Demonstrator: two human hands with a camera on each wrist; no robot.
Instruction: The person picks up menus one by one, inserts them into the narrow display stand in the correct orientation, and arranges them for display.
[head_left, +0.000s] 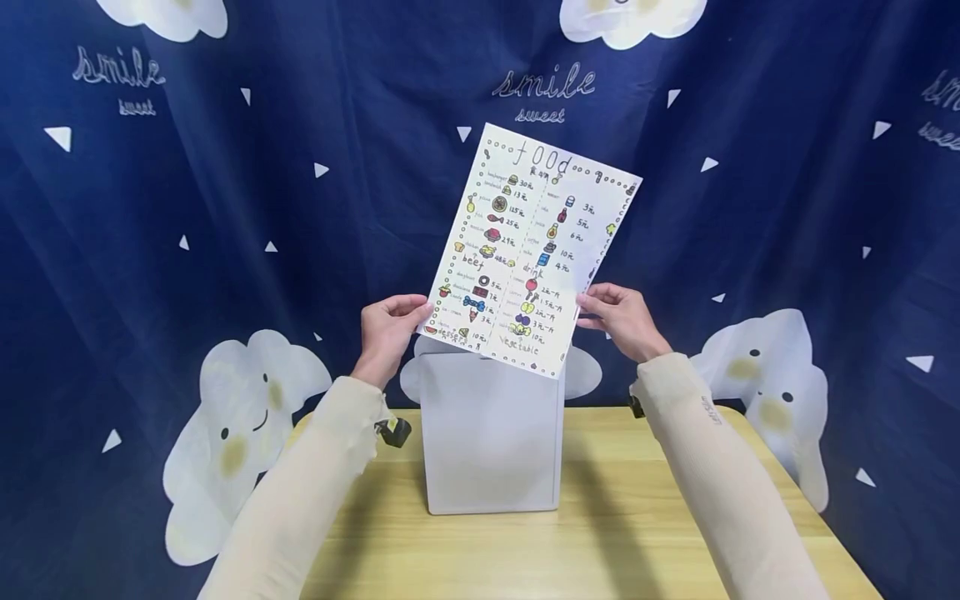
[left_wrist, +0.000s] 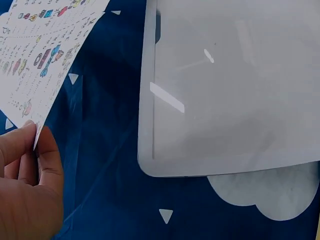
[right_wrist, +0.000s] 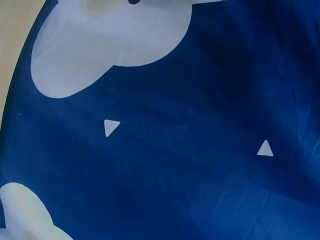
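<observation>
- The left hand (head_left: 387,332) is pinching the lower left corner of the sheet (head_left: 528,250), thumb in front and fingers curled behind; in the left wrist view the same hand (left_wrist: 27,182) is sitting at the lower left of the frame, the paper edge (left_wrist: 45,55) caught between thumb and fingers.
- The right hand (head_left: 621,318) is holding the sheet's lower right edge, fingertips curled onto the paper; the right wrist view is showing only cloth, so the grip cannot be checked there.
- The sheet is hanging in the air at the centre of the head view, tilted to the right, its hand-drawn side with "food" at the top facing the camera; its lower edge is lying just above the top of the box (head_left: 491,433).
- The box, white and upright, is standing on the wooden table (head_left: 622,533) at lower centre, between the two sleeved forearms; in the left wrist view it (left_wrist: 235,90) is filling the upper right.
- A blue curtain (head_left: 150,250) with white clouds, triangles and "smile sweet" lettering is hanging behind the table.
</observation>
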